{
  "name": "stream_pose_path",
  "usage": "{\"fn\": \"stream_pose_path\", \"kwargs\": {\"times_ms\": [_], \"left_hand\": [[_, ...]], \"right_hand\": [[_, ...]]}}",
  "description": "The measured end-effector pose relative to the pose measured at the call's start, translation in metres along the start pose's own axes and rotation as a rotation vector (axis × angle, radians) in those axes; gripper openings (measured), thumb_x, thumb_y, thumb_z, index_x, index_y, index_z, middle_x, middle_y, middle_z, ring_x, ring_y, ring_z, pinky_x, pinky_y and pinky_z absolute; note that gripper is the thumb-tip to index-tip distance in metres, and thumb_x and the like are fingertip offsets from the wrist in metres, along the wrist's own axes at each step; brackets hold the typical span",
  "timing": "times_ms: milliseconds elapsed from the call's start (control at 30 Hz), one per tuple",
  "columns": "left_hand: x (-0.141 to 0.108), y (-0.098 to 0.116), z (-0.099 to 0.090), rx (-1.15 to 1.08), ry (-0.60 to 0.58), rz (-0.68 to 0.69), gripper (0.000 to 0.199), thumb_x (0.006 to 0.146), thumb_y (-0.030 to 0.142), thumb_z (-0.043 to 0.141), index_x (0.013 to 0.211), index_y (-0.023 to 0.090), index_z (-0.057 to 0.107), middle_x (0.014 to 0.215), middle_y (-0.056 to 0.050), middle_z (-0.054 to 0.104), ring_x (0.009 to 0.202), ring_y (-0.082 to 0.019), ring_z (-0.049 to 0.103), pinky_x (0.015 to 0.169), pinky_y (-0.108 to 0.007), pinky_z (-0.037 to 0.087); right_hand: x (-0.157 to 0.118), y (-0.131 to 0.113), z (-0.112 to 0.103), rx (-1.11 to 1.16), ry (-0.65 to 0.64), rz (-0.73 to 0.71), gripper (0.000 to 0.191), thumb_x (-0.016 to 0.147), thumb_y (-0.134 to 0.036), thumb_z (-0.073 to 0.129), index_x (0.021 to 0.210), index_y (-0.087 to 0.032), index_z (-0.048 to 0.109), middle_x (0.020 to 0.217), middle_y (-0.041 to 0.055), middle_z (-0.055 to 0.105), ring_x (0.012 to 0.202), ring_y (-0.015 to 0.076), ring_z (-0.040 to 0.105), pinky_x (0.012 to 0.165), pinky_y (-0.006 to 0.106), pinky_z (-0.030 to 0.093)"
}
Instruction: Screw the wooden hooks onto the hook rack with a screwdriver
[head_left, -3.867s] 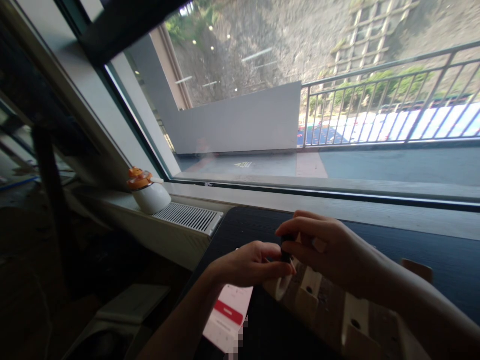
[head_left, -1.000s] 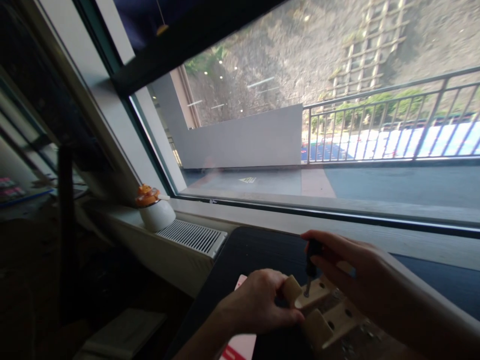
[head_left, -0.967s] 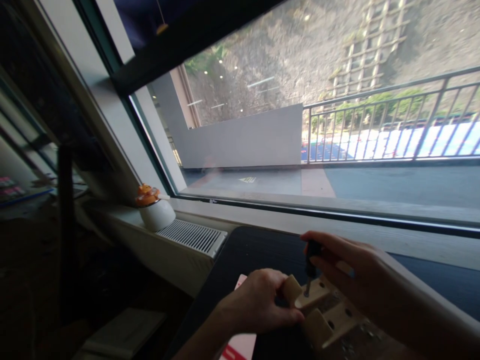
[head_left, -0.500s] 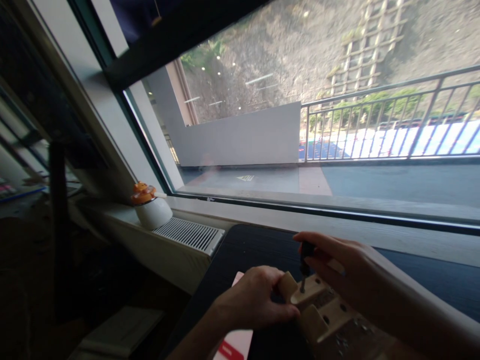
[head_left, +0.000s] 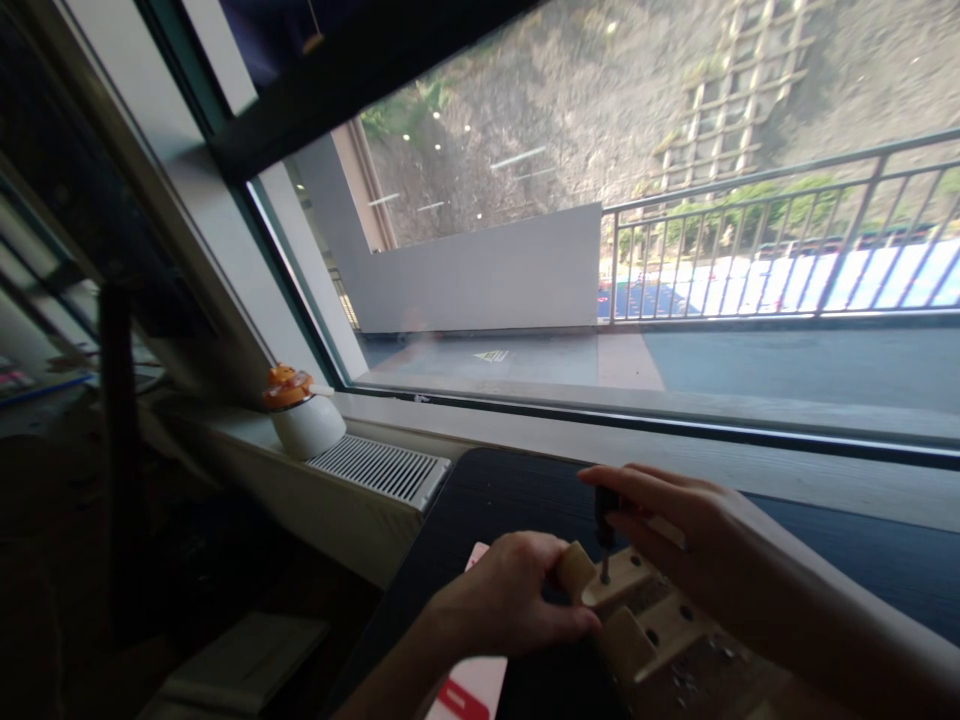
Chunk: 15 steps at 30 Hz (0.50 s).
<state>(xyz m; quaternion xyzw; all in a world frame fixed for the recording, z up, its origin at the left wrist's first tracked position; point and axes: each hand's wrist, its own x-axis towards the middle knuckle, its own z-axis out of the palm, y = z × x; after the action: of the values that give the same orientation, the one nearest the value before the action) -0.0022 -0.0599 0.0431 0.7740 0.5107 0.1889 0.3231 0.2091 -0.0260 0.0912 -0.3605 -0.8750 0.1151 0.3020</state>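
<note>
One left hand (head_left: 517,595) grasps the end of a drilled wooden assembly (head_left: 679,640); the right hand (head_left: 694,525) clutches a black-handled screwdriver (head_left: 603,530), tip down against it

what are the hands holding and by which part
The right grip has the screwdriver by its dark handle; the left grip has the wooden assembly by its end at picture left, though some fingertips are hidden.

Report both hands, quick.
Left hand: closed, holding one end of the wooden piece.
Right hand: closed, holding the screwdriver, tip down at the wood.
</note>
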Motion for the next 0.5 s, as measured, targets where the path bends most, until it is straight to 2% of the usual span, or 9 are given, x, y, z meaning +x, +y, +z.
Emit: {"fn": "stream_pose_path", "kwargs": {"times_ms": [167,300,500], "left_hand": [[0.0003,-0.0001,-0.0004,0.006,-0.008,0.006,0.019,0.074,0.034,0.071,0.083,0.018,0.065,0.083,0.002,0.067,0.077,-0.015,0.059,0.067,-0.021,0.039],[-0.0002,0.0002,-0.0002,0.016,-0.007,0.004,0.018,0.075,0.034,0.07,0.084,0.018,0.065,0.084,0.002,0.067,0.077,-0.014,0.06,0.068,-0.021,0.039],[-0.0005,0.0011,-0.0001,0.017,-0.012,0.001,0.019,0.075,0.033,0.07,0.086,0.018,0.067,0.085,0.002,0.068,0.078,-0.015,0.06,0.069,-0.022,0.04]], "right_hand": [[0.0008,-0.0016,-0.0013,-0.01,0.004,0.003,0.036,0.09,-0.019,0.049,0.119,-0.023,0.071,0.113,0.01,0.074,0.096,0.0251,0.072,0.078,0.031,0.057],[0.0001,-0.0054,-0.0033,0.025,0.025,-0.02,0.035,0.093,-0.018,0.045,0.116,-0.021,0.072,0.114,0.0101,0.074,0.098,0.0231,0.072,0.081,0.028,0.056],[-0.0004,-0.0021,-0.0004,0.056,0.062,-0.022,0.031,0.092,-0.018,0.05,0.112,-0.021,0.073,0.109,0.0092,0.076,0.092,0.0214,0.073,0.079,0.027,0.056]]}}
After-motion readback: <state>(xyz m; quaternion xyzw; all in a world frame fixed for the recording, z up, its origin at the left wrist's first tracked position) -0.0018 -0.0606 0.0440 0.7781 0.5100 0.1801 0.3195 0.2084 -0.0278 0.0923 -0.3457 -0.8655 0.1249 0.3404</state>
